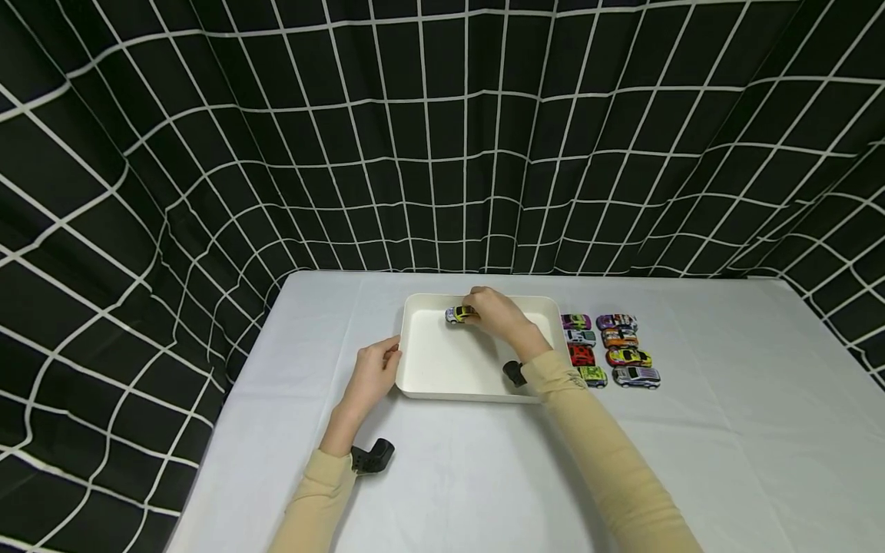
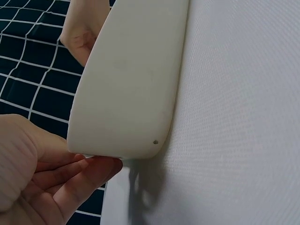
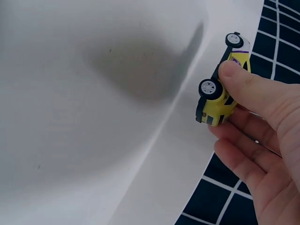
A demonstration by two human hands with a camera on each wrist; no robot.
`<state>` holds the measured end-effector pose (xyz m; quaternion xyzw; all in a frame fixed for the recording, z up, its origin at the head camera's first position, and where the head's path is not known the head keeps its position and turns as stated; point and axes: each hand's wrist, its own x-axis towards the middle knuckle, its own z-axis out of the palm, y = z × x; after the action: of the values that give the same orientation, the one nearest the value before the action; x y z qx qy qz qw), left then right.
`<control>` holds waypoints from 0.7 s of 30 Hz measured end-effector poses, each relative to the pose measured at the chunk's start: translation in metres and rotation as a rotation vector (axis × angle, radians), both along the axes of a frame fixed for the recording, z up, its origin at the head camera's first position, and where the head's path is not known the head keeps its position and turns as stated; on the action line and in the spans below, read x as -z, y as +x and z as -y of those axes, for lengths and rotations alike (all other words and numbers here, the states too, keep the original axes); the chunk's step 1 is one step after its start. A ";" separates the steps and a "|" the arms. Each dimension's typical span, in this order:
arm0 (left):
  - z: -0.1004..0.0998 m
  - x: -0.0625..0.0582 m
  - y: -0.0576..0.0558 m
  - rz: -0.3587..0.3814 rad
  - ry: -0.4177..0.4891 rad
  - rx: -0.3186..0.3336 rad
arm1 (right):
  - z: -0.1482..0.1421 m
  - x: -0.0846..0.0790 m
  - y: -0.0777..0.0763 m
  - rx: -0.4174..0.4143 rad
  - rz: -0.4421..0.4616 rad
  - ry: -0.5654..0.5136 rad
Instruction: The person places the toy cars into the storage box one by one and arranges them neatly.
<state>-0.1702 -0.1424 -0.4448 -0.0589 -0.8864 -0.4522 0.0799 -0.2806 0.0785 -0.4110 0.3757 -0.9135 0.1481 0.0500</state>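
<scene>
My right hand (image 1: 496,313) pinches a yellow toy car (image 3: 218,96) with a white end and black-and-white wheels, thumb on one side and fingers on the other. It holds the car over the back part of a white rectangular tray (image 1: 456,369), close to the back wall in the right wrist view. My left hand (image 1: 373,372) grips the tray's left edge near the front corner, thumb at the rim and fingertips along the outer side. The tray's outer front wall (image 2: 126,79) fills the middle of the left wrist view.
Right of the tray, several toy cars stand in two columns, among them a red car (image 1: 581,355), an orange car (image 1: 619,338) and a silver car (image 1: 636,376). A white cloth covers the table (image 1: 726,430). Black grid-patterned curtain (image 1: 442,130) hangs behind and at both sides.
</scene>
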 end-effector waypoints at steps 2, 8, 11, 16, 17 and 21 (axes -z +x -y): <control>0.000 0.001 0.001 0.002 0.003 -0.001 | 0.003 0.001 -0.001 -0.003 -0.006 0.003; 0.000 0.001 0.001 0.002 0.013 0.004 | 0.014 0.002 -0.002 0.002 -0.006 0.020; 0.000 0.000 0.001 0.006 0.014 0.005 | 0.018 0.004 -0.003 0.006 -0.001 0.037; 0.000 -0.001 0.001 0.006 0.008 0.002 | 0.024 0.006 -0.004 0.006 -0.008 0.032; 0.000 -0.001 0.001 0.006 0.007 0.003 | 0.024 0.007 -0.004 0.008 -0.008 0.029; 0.001 -0.001 0.001 0.007 0.003 0.004 | 0.029 0.009 -0.005 0.012 -0.011 0.031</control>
<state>-0.1693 -0.1433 -0.4439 -0.0588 -0.8860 -0.4537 0.0759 -0.2860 0.0498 -0.4202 0.3720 -0.9175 0.1314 0.0502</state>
